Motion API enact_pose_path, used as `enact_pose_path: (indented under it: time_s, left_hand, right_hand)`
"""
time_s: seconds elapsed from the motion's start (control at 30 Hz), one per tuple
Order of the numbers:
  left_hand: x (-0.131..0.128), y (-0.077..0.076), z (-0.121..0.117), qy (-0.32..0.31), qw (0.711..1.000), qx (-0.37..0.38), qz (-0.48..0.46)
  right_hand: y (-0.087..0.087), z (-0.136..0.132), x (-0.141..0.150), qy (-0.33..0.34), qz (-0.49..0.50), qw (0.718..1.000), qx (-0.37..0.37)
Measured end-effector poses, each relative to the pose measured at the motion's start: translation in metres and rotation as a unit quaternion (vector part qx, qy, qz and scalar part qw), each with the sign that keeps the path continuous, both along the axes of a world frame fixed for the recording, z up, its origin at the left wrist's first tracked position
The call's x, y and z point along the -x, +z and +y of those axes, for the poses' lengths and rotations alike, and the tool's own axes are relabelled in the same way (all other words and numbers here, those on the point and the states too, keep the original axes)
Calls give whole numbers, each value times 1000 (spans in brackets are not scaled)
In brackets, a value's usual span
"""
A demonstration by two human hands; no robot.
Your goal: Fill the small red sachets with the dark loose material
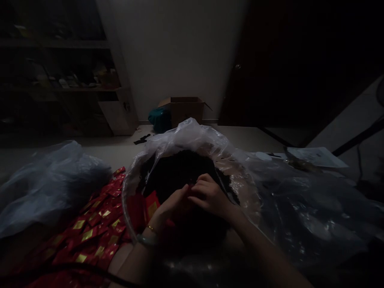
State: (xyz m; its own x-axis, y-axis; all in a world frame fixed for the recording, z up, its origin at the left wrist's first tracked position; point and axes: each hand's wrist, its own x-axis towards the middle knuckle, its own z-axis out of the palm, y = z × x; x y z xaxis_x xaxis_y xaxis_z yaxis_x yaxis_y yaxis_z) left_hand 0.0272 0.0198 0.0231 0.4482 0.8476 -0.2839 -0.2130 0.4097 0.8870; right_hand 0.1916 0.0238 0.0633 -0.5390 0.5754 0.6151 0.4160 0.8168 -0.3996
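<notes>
One red packet [190, 193], dim, pinched between left hand [172, 202] and right hand [207, 195], over a plastic-lined basin [125, 200] of dark loose stuff [177, 170]. Spare packets [136, 212] inside its left edge; large heap [90, 230] outside, left. Beyond, I see one open cardboard box [187, 113].

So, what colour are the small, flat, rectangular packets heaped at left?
Red packets, partly gold; best in the head view.

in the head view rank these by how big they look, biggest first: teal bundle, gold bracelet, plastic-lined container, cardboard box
1. plastic-lined container
2. cardboard box
3. teal bundle
4. gold bracelet

Apparent size only: the box and bundle are farther back, by the wall.
</notes>
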Motion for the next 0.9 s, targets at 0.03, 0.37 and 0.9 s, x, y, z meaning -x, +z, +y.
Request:
enact_pose_path:
  time_s: [0.03, 0.37, 0.9]
  left_hand:
    - [1, 1, -1, -8, 1000, 3, 15]
    - [4, 4, 2, 25, 998, -42, 41]
    - [17, 18, 9, 155, 978, -109, 84]
  right_hand:
    - [-1, 0, 0, 5, -9, 1000, 15]
    - [2, 1, -2, -5, -60, 992, 113]
    - [-4, -4, -16, 13, -176, 968, 179]
